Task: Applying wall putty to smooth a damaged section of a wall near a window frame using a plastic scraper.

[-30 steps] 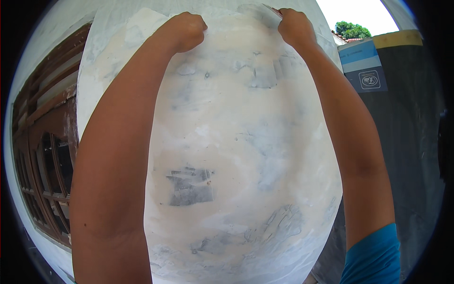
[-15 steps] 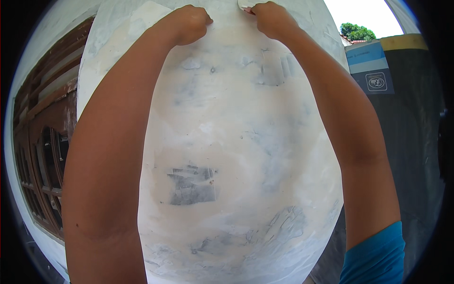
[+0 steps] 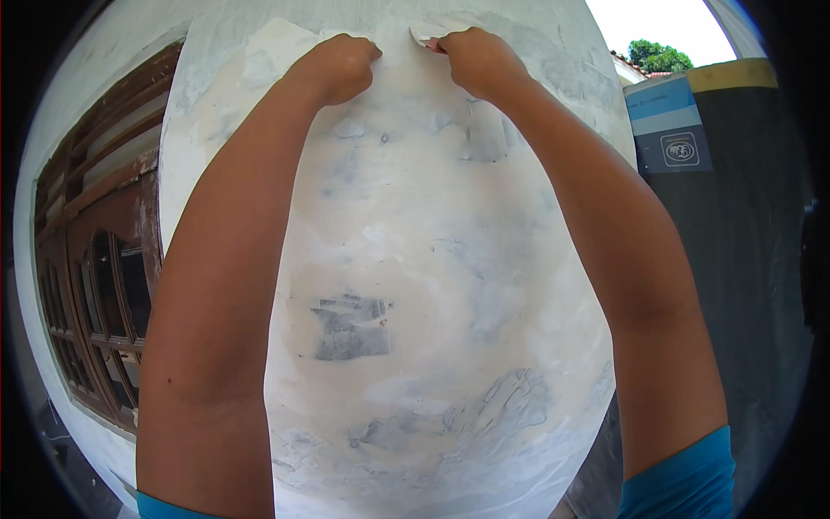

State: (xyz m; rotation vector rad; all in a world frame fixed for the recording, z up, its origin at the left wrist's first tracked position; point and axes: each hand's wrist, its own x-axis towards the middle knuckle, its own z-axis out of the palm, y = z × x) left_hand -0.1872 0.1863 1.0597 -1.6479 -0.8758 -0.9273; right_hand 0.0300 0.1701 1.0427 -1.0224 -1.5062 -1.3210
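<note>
Both my arms reach up against a wall (image 3: 415,285) patched with cream and white filler, where grey areas show through. My right hand (image 3: 486,65) is closed on a putty knife (image 3: 420,36); only part of its blade, pale with filler, shows at the left of the fingers, close to the wall. To its left and slightly apart, my left hand (image 3: 341,69) is closed with its knuckles up. What it grips, if anything, is hidden. A whiter patch (image 3: 281,41) lies beside that hand, on its left.
Brown wooden window frames with glass (image 3: 104,294) fill the left side. On the right hangs a dark sheet (image 3: 743,242) with a blue printed label (image 3: 666,125) and a yellowish top edge. A green tree (image 3: 659,56) stands beyond.
Both hands sit slightly lower in the picture, and the right hand with the putty knife has shifted left toward the left hand. The view has shifted a little.
</note>
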